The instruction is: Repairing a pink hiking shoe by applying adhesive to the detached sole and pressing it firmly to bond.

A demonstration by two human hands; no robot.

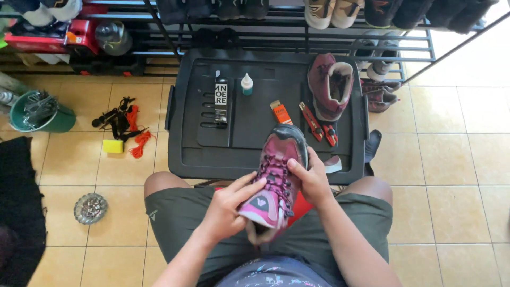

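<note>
A dark plastic bin lid (186,154) spans the tiled floor; above the person's lap a maroon hiking boot (276,178) is gripped, left hand (228,207) closed round its heel, right hand (311,178) clasping its side; a matching boot (329,85), red utility knife (311,121) and small glue bottle (247,84) lie on the lid.

Both hands hold a maroon and pink boot (276,178) over the lap: the left hand (229,208) at its heel side, the right hand (312,179) on its laces. Its mate (329,85) lies on the black lid (255,114) beside a small bottle (247,84)

The person wears olive-green shorts (180,218) and a dark patterned shirt (271,273), arms bare.
</note>
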